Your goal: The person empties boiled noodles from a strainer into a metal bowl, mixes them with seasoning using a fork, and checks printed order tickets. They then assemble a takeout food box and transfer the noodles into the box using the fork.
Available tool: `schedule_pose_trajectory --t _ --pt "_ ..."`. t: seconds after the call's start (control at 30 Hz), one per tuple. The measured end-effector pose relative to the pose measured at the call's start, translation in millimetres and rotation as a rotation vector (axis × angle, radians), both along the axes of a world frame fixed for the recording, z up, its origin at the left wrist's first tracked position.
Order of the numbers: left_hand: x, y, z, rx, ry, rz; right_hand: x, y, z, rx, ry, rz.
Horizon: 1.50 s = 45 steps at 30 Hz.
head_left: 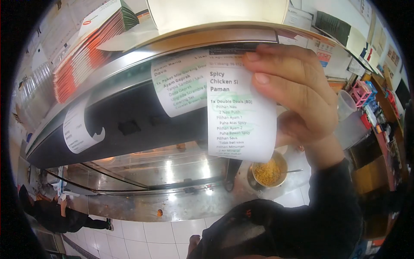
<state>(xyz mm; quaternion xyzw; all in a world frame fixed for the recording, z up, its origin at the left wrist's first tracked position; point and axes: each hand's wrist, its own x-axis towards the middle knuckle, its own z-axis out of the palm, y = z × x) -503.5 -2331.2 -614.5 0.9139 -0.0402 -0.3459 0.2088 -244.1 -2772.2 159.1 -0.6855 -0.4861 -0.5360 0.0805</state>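
My right hand (pixel 297 86) is raised in front of me. Its fingers lie over the upper right edge of a printed order receipt (pixel 237 116), and the thumb is partly hidden behind the paper. The receipt hangs at a metal shelf edge, its lower end curling. To its left a second receipt (pixel 181 90) hangs partly covered by it, and a torn receipt (pixel 79 134) hangs farther along the dark panel (pixel 133 129). At the bottom edge shows a small part of what looks like my left hand (pixel 194 242); its fingers cannot be made out.
Below the panel is a glass-fronted display case (pixel 168 168). A bowl of yellow food (pixel 269 172) with a spoon stands right of it. Stacked folded cartons (pixel 86 56) and a white box (pixel 215 15) sit on top. A person in dark clothes (pixel 56 213) stands at far left.
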Motion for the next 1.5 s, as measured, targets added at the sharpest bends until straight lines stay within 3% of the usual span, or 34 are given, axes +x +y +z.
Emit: schedule_pose_trajectory --t 0.47,0.53,0.7,0.8,0.83,0.9,0.93,1.0,1.13,1.2,1.27,1.33,1.4,1.5 --pt "5.4 5.5 -7.7 0.067 -0.158 -0.298 6.2 -5.3 -0.4 -0.004 -0.024 0.049" --pt "5.1 4.1 -8.3 0.074 -0.236 -0.36 6.3 -5.5 -0.5 -0.014 -0.033 0.051" --pt "6.0 1.3 -2.4 -0.07 -0.548 -0.269 8.1 -6.7 -1.5 -0.011 -0.029 0.071" --pt "23.3 -12.6 25.2 0.069 -0.606 0.593 7.8 -5.7 -1.9 -0.004 -0.015 0.073" --pt "35.5 -27.4 56.4 0.044 -0.72 0.728 8.0 -4.7 -1.4 -0.003 -0.018 0.077" --pt "83.6 -71.2 185.8 -0.067 -0.991 0.827 6.7 -4.7 -2.8 0.014 0.014 0.05" --pt "96.6 -78.3 219.2 -0.072 -0.999 0.843 6.7 -4.9 -2.8 0.017 0.021 0.045" --pt "119.4 -84.5 268.2 -0.167 -1.35 0.576 8.6 -3.7 -3.4 0.06 0.031 0.082" --pt "162.5 -108.0 370.4 -0.391 -1.569 0.471 9.3 3.8 -10.0 0.181 0.041 0.077" --pt "191.3 -120.6 428.2 -0.694 -1.898 0.291 10.0 6.3 -13.4 0.212 0.043 0.098" --pt "201.0 -122.5 473.6 -0.548 -1.867 0.228 12.5 8.7 -15.1 0.251 0.054 0.115" --pt "214.8 -143.2 554.7 -0.615 -1.891 0.103 15.1 12.5 -16.4 0.307 0.006 0.125" --pt "227.3 -159.3 598.1 -0.754 -1.962 0.001 16.2 13.2 -17.9 0.317 0.014 0.141" --pt "232.9 -178.6 654.8 -0.753 -1.866 -0.148 17.8 13.1 -19.5 0.335 0.027 0.164"
